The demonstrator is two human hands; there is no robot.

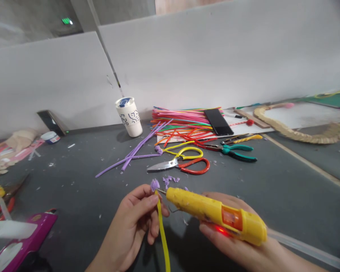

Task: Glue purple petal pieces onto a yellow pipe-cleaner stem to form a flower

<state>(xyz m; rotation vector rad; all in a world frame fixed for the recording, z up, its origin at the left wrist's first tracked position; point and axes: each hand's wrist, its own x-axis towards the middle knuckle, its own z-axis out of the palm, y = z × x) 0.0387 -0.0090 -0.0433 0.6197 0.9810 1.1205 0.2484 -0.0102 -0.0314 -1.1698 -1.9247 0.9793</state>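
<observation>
Glue gun tip at a purple tuft on a yellow strip

The left hand's [138, 219] thumb and fingers pinch the yellow strip [163, 234] just under the purple tuft [155, 185]; the right hand's [235, 226] fingers wrap the yellow glue gun [206, 206], its nozzle at the tuft's base, perhaps touching. Just beyond the fingertips lie purple scraps [170, 180], then scissors [170, 165] with one yellow and one red handle, then green-handled pliers [239, 152] to the right and purple strips [138, 149] to the left.
</observation>
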